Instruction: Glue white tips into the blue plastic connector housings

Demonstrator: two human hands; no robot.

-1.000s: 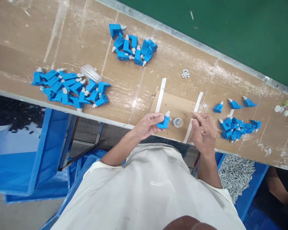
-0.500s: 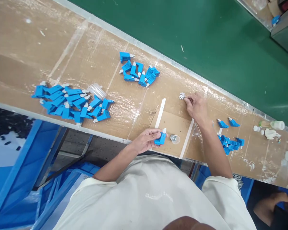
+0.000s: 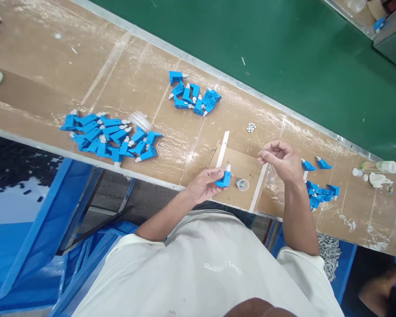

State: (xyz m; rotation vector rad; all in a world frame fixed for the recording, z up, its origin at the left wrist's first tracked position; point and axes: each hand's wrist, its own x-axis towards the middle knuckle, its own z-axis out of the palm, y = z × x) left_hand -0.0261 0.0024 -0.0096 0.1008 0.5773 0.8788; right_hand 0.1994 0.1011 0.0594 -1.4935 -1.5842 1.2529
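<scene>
My left hand is closed on a small blue plastic part with a white tip pointing up. Beside it, a small clear cup stands on a cardboard sheet, with something dark inside. My right hand is raised over the bench, its thumb and forefinger pinched together; anything between the tips is too small to make out. Below its palm a thin stick shows. A little pile of tiny silvery pieces lies beyond the right hand.
Blue parts with white tips lie in a large group at left and another group farther back. More blue parts lie at right, near a jar of sticks. A clear plastic cup lies sideways. A co-worker's arm shows lower right.
My right hand has drawn back from the pile of tiny pieces, toward me and to the right, with fingertips pinched. My left hand still holds the blue part. The view has shifted slightly.
</scene>
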